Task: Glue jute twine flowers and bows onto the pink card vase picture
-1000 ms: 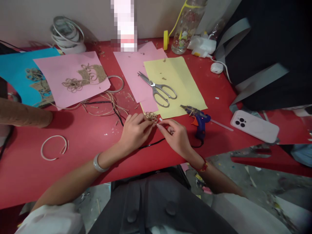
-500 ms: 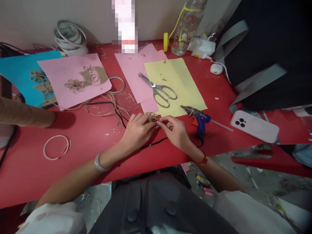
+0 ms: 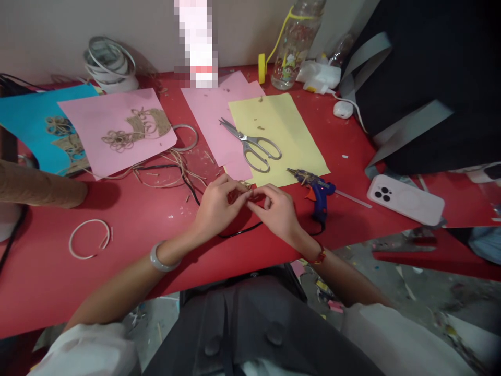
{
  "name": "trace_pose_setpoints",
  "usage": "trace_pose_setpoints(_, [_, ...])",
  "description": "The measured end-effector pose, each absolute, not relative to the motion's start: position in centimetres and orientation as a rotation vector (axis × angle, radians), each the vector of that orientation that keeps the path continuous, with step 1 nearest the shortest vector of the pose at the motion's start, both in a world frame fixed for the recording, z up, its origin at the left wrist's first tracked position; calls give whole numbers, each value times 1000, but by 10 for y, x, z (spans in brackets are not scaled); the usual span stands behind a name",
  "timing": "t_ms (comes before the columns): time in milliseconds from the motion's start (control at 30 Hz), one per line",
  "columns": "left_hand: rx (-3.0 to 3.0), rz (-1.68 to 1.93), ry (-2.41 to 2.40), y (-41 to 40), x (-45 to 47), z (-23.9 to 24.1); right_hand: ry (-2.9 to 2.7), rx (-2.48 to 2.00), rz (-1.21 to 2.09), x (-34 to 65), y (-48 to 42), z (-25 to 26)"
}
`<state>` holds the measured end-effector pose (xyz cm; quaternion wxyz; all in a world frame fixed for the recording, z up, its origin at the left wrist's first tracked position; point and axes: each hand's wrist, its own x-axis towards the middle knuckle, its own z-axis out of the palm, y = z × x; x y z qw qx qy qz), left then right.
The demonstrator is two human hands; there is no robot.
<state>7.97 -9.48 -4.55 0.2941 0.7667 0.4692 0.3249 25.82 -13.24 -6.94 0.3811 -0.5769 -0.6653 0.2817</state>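
A small coil of jute twine [image 3: 245, 184] is pinched between my left hand [image 3: 219, 204] and my right hand [image 3: 276, 211], and the fingers hide most of it. A black cord [image 3: 238, 234] runs on the table under my left palm toward my right wrist. Just beyond my right hand lies a blue hot glue gun [image 3: 319, 194], with a glue stick [image 3: 352, 198] at its rear. Steel scissors [image 3: 254, 148] rest on a yellow paper sheet [image 3: 297, 146] above my fingers.
The red tabletop [image 3: 129, 256] ends in a front edge near my body. Pink sheets [image 3: 88, 117] carry jute shapes, with loose twine below them. A white phone [image 3: 405, 200] lies at right, a black bag [image 3: 415, 99] behind it. Pale rings, tape rolls [image 3: 109, 65] and a bottle [image 3: 293, 52] stand around.
My hands have closed together over the jute coil, which now shows less between the fingers. The whole view has shifted slightly.
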Motion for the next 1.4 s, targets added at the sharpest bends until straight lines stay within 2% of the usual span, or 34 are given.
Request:
trace_pose_setpoints(700, [1950,917,1254,-92,79,-52,-1739,-1509,752,254,-124,-68])
trace_pose_setpoints(1033, [2222,778,1255,-94,47,-44,-2056,-1498,754,255,-118,-57])
trace_pose_setpoints(1400, [2704,511,1142,-98,48,-51,-2516,-1593,575,255,-105,-41])
